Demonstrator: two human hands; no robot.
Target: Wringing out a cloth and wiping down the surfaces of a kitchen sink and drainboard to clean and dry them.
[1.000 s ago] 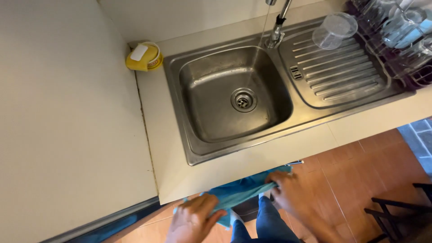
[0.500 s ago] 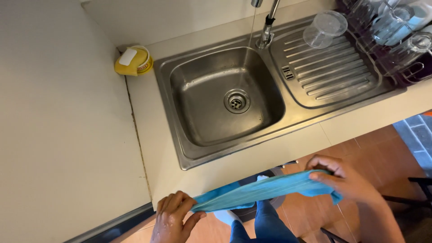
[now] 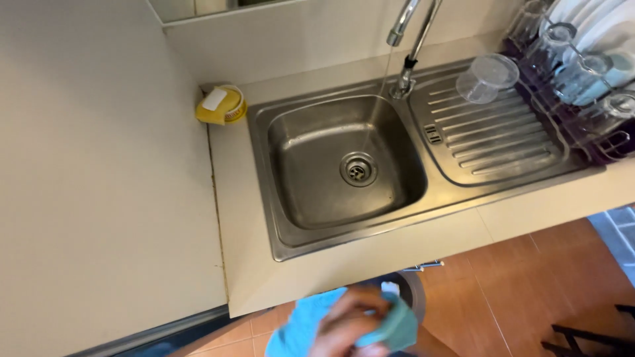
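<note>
Blue cloth (image 3: 311, 317) is bunched in one blurred hand (image 3: 347, 327) (probably the right) low in view; beyond it lie the pale counter (image 3: 397, 248), steel sink (image 3: 317, 158) and terracotta floor (image 3: 529, 284).

We see a pale cream countertop (image 3: 370, 258) running along a light wall, with a stainless steel sink basin (image 3: 311, 165) set into it. A thin stream of water falls from the curved chrome tap (image 3: 413, 39) toward the round metal drain (image 3: 358, 168). Right of the basin lies the ribbed steel draining board (image 3: 503, 149); on it a clear plastic measuring cup (image 3: 487, 78) lies on its side. A dark wire dish rack (image 3: 582, 99) holding glasses stands at the far right. In the back left corner sits a small yellow round container (image 3: 220, 106). Below the counter edge, terracotta floor tiles (image 3: 529, 291).
</note>
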